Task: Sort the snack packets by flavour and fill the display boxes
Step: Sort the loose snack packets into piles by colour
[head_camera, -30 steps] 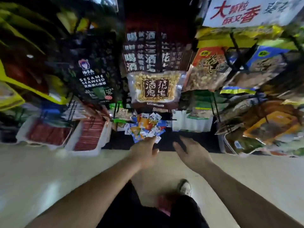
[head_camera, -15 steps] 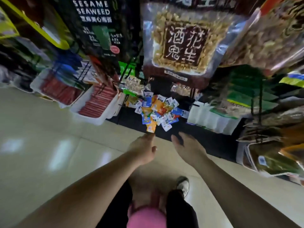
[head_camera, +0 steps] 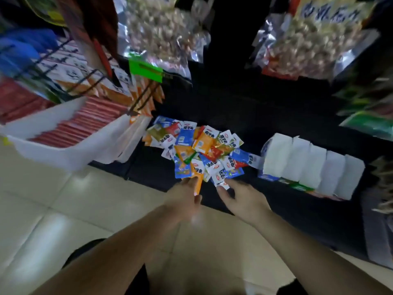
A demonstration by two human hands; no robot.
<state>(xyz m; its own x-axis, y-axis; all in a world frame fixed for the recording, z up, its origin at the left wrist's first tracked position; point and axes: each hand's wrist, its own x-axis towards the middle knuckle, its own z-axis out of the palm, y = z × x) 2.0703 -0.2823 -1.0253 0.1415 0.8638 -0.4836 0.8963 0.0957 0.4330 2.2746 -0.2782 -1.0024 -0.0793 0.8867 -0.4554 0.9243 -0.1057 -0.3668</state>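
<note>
Left hand [head_camera: 184,195] pinches an orange packet [head_camera: 198,181]; right hand [head_camera: 242,198], fingers relaxed, touches the pile [head_camera: 202,150]. Lift one packet only.

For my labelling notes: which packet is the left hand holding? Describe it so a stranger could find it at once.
Find the heap of small packets on the dark shelf base, between the white tray and the row of white boxes. At its near edge the left hand pinches one orange packet that juts toward the floor; its neighbours there are blue or white.
</note>
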